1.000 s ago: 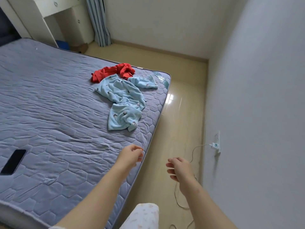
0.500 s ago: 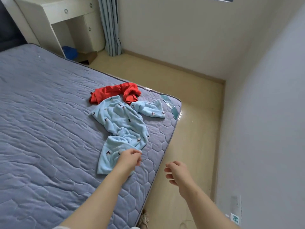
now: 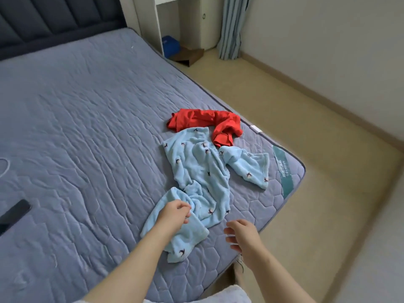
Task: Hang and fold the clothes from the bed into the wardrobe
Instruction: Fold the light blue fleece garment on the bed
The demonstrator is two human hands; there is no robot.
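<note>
A light blue fleece garment (image 3: 203,171) with small dark motifs lies crumpled near the foot corner of the quilted grey-blue mattress (image 3: 87,127). Behind it lies a bunched red garment (image 3: 203,122), touching its far edge. My left hand (image 3: 175,212) hovers over the near end of the blue garment with fingers loosely curled, holding nothing. My right hand (image 3: 241,236) hangs above the mattress edge just right of the garment, fingers relaxed and empty. No wardrobe is in view.
A black phone (image 3: 14,213) lies at the mattress's left side, with a white cable (image 3: 5,166) further up. A dark padded headboard (image 3: 54,20), white desk (image 3: 170,18), blue box (image 3: 170,45) and curtain (image 3: 232,25) stand beyond. Beige floor (image 3: 306,127) runs right of the bed.
The view has swung left and closer to the bed. Both hands have moved forward; my left hand now hangs over the blue garment's near end, my right beside it.
</note>
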